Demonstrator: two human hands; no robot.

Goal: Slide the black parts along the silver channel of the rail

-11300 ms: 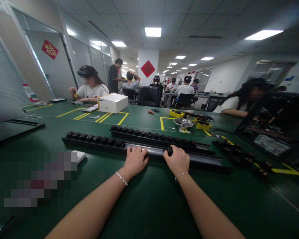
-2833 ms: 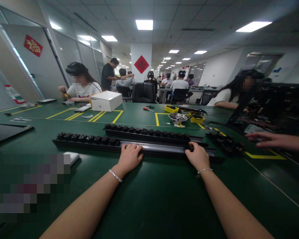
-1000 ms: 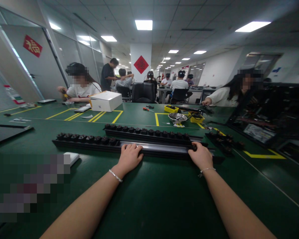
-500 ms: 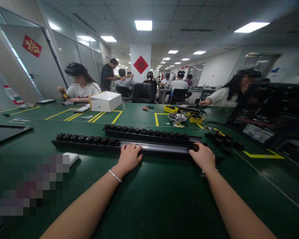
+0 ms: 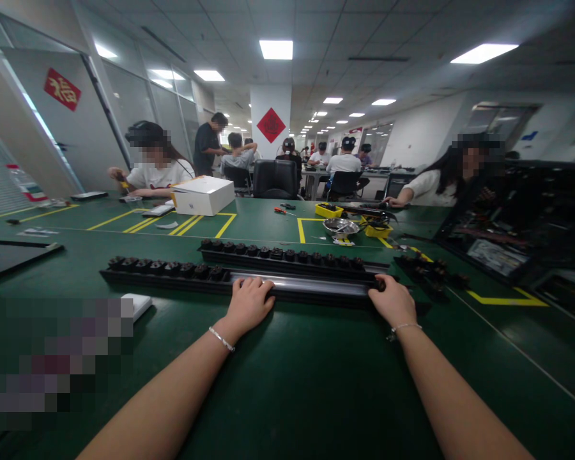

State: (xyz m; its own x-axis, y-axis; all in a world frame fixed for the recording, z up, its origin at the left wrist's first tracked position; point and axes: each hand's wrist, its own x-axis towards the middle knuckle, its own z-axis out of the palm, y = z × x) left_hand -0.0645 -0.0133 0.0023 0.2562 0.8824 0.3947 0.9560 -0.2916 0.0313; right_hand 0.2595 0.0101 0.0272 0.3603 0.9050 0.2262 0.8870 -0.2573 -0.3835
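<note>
A long black rail (image 5: 311, 294) with a shiny inner channel lies across the table before me. Several black knob-like parts (image 5: 156, 267) fill its left stretch in a row. My left hand (image 5: 250, 300) curls its fingers over the near edge at the middle of this rail, holding it. Over its right end, my right hand (image 5: 393, 300) is closed, with thumb and fingers around a small black knob-like part (image 5: 380, 285), mostly hidden by them. Just behind, a second black rail (image 5: 249, 258) carries a similar row of parts.
Loose black parts (image 5: 431, 271) are heaped right of the rails. A metal bowl (image 5: 341, 227), yellow bins (image 5: 328, 210) and a white box (image 5: 204, 195) stand farther back. An open computer case (image 5: 522, 217) rises at the right. Co-workers sit across the table.
My right hand has shifted slightly to the right along the rail with the small part. My left hand has stayed in place.
</note>
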